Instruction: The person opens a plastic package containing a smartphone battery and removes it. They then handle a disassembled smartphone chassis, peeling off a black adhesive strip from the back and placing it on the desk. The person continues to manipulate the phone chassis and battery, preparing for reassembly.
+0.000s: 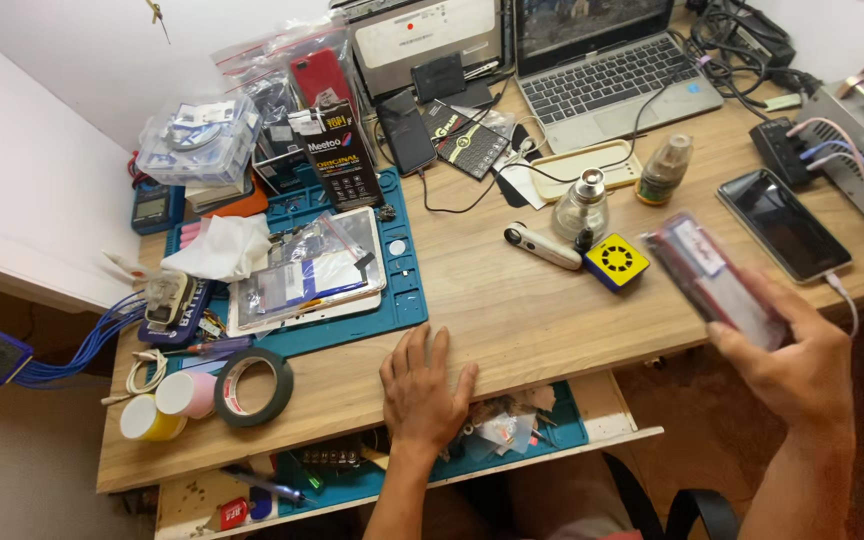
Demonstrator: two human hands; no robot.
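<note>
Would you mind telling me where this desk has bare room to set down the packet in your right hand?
Bare wood lies between the blue mat and the yellow box, ahead of the left hand. A smaller patch lies between the laptop and the phone. The mat and back left are crowded.

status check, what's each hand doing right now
Left hand flat on the wooden desk, empty. Right hand holds a flat packaged item, raised above the desk edge. Phone on a cable lies beside it.

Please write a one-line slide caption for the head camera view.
Right hand holds a flat packet above a cluttered wooden desk; left hand rests flat.
</note>
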